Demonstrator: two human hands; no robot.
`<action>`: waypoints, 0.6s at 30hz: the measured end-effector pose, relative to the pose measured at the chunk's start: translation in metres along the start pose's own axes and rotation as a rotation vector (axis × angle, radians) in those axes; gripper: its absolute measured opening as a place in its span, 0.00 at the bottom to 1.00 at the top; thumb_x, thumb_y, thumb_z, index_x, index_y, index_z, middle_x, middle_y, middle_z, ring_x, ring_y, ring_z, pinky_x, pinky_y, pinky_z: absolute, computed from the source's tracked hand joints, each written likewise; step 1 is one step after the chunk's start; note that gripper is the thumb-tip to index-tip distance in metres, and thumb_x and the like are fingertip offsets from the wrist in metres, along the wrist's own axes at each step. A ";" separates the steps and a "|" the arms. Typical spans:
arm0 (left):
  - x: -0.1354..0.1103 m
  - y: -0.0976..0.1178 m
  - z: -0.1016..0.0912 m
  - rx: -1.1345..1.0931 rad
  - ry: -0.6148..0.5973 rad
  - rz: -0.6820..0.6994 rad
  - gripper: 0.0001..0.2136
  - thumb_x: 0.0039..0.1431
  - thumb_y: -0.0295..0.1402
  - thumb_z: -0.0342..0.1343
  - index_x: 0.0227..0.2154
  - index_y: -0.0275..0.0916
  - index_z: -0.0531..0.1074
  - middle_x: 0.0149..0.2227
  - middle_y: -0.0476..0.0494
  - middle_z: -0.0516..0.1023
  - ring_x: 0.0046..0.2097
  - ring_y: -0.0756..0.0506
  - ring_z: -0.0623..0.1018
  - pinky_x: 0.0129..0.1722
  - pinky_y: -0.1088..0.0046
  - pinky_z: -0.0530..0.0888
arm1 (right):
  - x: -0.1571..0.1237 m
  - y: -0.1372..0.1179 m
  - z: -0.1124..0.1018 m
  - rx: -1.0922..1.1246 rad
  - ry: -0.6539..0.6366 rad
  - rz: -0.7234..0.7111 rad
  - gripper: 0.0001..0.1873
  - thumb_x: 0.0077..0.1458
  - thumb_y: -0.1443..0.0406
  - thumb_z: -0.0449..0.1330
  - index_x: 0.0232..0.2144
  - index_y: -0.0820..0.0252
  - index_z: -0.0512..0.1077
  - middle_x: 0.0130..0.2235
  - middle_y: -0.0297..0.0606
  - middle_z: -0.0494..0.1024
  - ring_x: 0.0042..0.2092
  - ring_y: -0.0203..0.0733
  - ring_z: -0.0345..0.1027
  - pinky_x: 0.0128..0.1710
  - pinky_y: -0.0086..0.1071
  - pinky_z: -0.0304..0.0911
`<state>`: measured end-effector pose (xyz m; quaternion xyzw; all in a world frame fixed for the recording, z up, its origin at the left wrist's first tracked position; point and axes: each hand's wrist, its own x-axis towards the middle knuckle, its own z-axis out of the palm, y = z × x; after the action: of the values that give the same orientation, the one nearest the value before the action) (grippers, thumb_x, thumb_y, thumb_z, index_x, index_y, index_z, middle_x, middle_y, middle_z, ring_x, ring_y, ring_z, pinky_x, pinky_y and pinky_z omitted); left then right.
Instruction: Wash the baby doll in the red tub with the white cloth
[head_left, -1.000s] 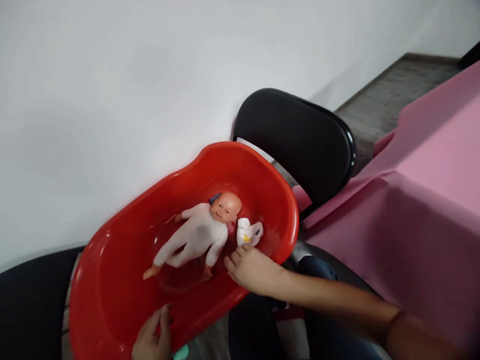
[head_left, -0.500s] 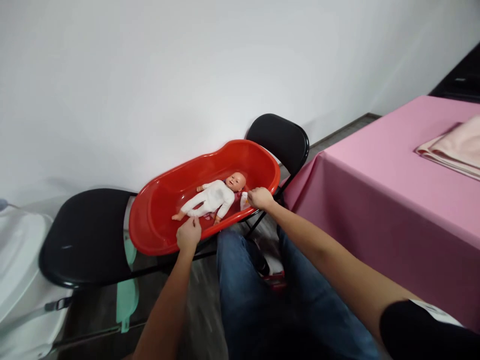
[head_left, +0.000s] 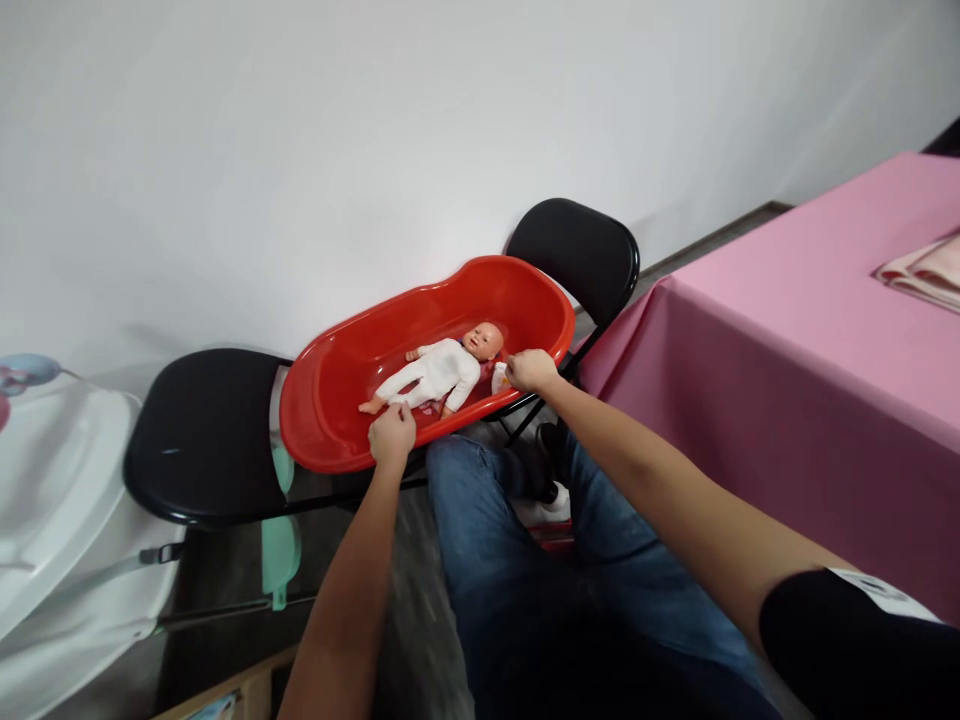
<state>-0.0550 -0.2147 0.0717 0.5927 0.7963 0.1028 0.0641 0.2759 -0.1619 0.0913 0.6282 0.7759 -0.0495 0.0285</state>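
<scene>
A red plastic baby bathtub (head_left: pixel 337 340) rests across two black folding chairs against the wall. A baby doll (head_left: pixel 442 370) in a white suit lies on its back inside, head to the right. My left hand (head_left: pixel 392 432) is closed on the tub's near rim, by the doll's feet. Farther right, my right hand (head_left: pixel 532 371) grips the same rim near the doll's head. Beside its fingers is a small white item (head_left: pixel 500 377) with an orange mark, partly hidden. Something pinkish shows beneath the doll.
One black chair (head_left: pixel 206 435) supports the tub's left end; another black chair (head_left: pixel 574 255) stands at its right. A pink-covered table (head_left: pixel 817 300) with a folded pink cloth (head_left: pixel 926 272) is on the right. At left are a white plastic piece (head_left: pixel 60 470) and a green object (head_left: pixel 281 555).
My view has shifted left and down, so the tub and chairs appear higher and farther right. Both hands keep their places on the rim. A white shoe shows more clearly between my legs.
</scene>
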 end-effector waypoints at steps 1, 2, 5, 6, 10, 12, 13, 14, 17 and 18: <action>0.000 0.000 0.000 0.000 -0.009 0.002 0.24 0.75 0.46 0.43 0.49 0.40 0.82 0.45 0.30 0.84 0.45 0.33 0.81 0.42 0.62 0.71 | 0.000 0.000 0.000 0.008 -0.005 0.000 0.24 0.70 0.59 0.50 0.50 0.68 0.82 0.48 0.59 0.83 0.51 0.58 0.78 0.51 0.40 0.67; 0.000 0.000 -0.001 0.000 -0.019 0.006 0.24 0.75 0.47 0.43 0.50 0.40 0.82 0.46 0.30 0.84 0.46 0.32 0.81 0.43 0.62 0.71 | 0.000 0.000 0.000 0.013 -0.013 0.000 0.24 0.70 0.58 0.51 0.49 0.68 0.82 0.48 0.59 0.83 0.50 0.58 0.79 0.50 0.40 0.67; 0.000 0.000 -0.001 -0.002 -0.044 0.022 0.25 0.75 0.47 0.42 0.50 0.41 0.82 0.47 0.29 0.84 0.47 0.31 0.81 0.43 0.61 0.71 | 0.000 -0.001 -0.002 0.023 -0.026 0.007 0.24 0.69 0.57 0.53 0.48 0.68 0.83 0.47 0.59 0.83 0.50 0.58 0.79 0.49 0.39 0.68; -0.001 0.000 -0.001 -0.002 -0.049 0.023 0.25 0.75 0.48 0.42 0.51 0.41 0.82 0.47 0.29 0.84 0.48 0.31 0.81 0.43 0.60 0.71 | -0.001 -0.001 -0.002 0.025 -0.025 0.008 0.24 0.68 0.57 0.53 0.48 0.69 0.83 0.47 0.59 0.83 0.50 0.59 0.79 0.49 0.39 0.68; -0.004 -0.001 0.000 -0.001 -0.068 0.017 0.25 0.76 0.47 0.42 0.52 0.40 0.81 0.49 0.30 0.84 0.48 0.32 0.81 0.45 0.61 0.72 | -0.003 -0.002 -0.001 0.029 -0.035 0.010 0.23 0.68 0.57 0.54 0.47 0.67 0.83 0.47 0.59 0.84 0.50 0.60 0.79 0.49 0.41 0.68; -0.005 -0.003 -0.004 0.004 -0.106 0.064 0.24 0.76 0.45 0.41 0.53 0.40 0.81 0.50 0.30 0.83 0.49 0.33 0.81 0.46 0.62 0.72 | -0.006 -0.002 -0.001 0.036 -0.038 0.015 0.23 0.68 0.58 0.53 0.48 0.68 0.83 0.47 0.60 0.83 0.51 0.59 0.78 0.50 0.40 0.67; -0.005 -0.006 -0.008 0.005 -0.143 0.120 0.23 0.77 0.44 0.41 0.54 0.40 0.80 0.51 0.31 0.83 0.50 0.35 0.81 0.48 0.63 0.71 | -0.008 -0.002 -0.002 0.042 -0.033 0.016 0.24 0.69 0.58 0.53 0.49 0.69 0.82 0.48 0.60 0.83 0.52 0.58 0.78 0.51 0.39 0.67; -0.006 -0.009 -0.013 0.007 -0.189 0.193 0.23 0.77 0.43 0.42 0.55 0.40 0.80 0.53 0.31 0.82 0.52 0.36 0.80 0.50 0.65 0.71 | -0.009 -0.003 -0.003 0.048 -0.026 0.015 0.24 0.69 0.58 0.52 0.50 0.70 0.82 0.48 0.61 0.83 0.52 0.58 0.78 0.51 0.39 0.66; -0.013 -0.030 -0.026 0.065 -0.301 0.383 0.22 0.77 0.44 0.44 0.61 0.42 0.76 0.59 0.33 0.79 0.59 0.38 0.76 0.58 0.64 0.67 | -0.014 -0.003 -0.009 0.069 0.004 -0.002 0.25 0.71 0.58 0.51 0.50 0.70 0.82 0.48 0.60 0.83 0.52 0.57 0.78 0.51 0.39 0.66; -0.017 -0.039 -0.029 0.106 -0.310 0.397 0.23 0.77 0.46 0.44 0.63 0.43 0.74 0.60 0.33 0.78 0.60 0.37 0.75 0.61 0.60 0.66 | -0.014 -0.003 -0.011 0.073 0.013 -0.010 0.25 0.71 0.58 0.51 0.50 0.70 0.82 0.48 0.59 0.83 0.51 0.57 0.78 0.51 0.38 0.66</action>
<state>-0.0927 -0.2441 0.0906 0.7485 0.6494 -0.0206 0.1329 0.2766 -0.1749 0.1036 0.6254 0.7768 -0.0740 0.0002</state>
